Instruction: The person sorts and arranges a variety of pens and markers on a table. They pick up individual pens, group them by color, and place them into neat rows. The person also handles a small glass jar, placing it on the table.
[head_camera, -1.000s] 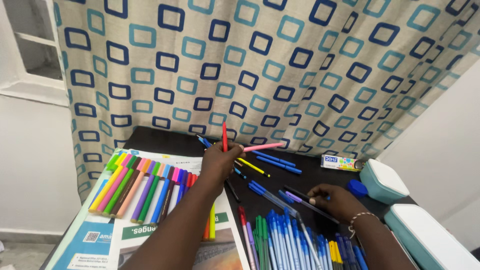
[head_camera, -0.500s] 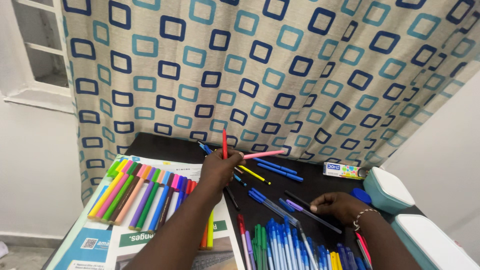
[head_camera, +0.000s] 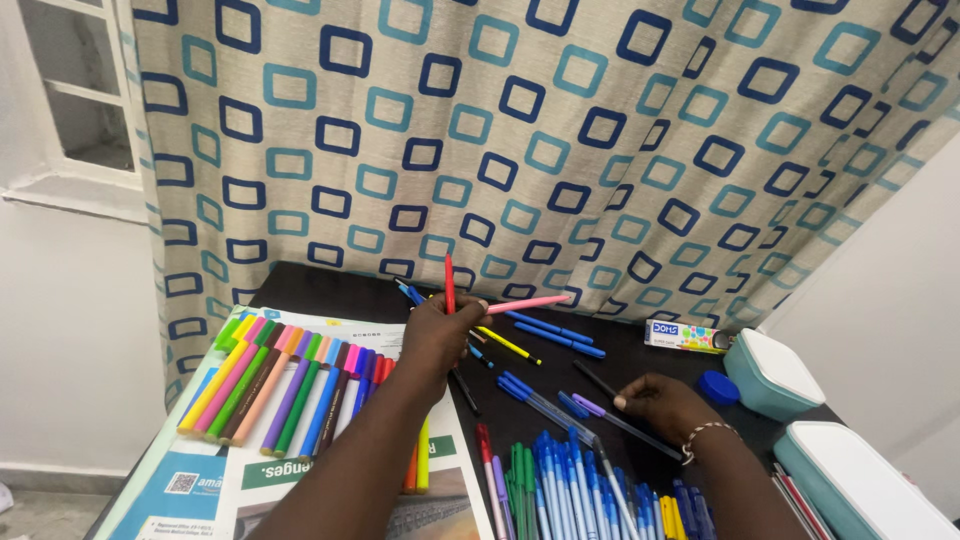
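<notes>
The left hand (head_camera: 440, 335) is hovering above the dark surface (head_camera: 330, 285), its fingers pinching two pens at once: a red pen (head_camera: 449, 282) standing nearly upright and a pink pen (head_camera: 527, 303) pointing off to the right. To its left, a row of coloured markers (head_camera: 285, 380) is lying side by side on a printed sheet (head_camera: 180, 480). Just right of that hand, loose blue pens (head_camera: 560, 335) and a yellow pen (head_camera: 508, 345) are lying scattered on the surface. Further right, the right hand (head_camera: 670, 405) is resting low on the surface, its fingertips closing on a purple-capped pen (head_camera: 625, 425), though how firm the hold is cannot be told. Below it, a bundle of blue pens (head_camera: 590, 490) is lying packed together. At the far right, two teal boxes with white lids (head_camera: 775, 370) are sitting near the surface's edge.
</notes>
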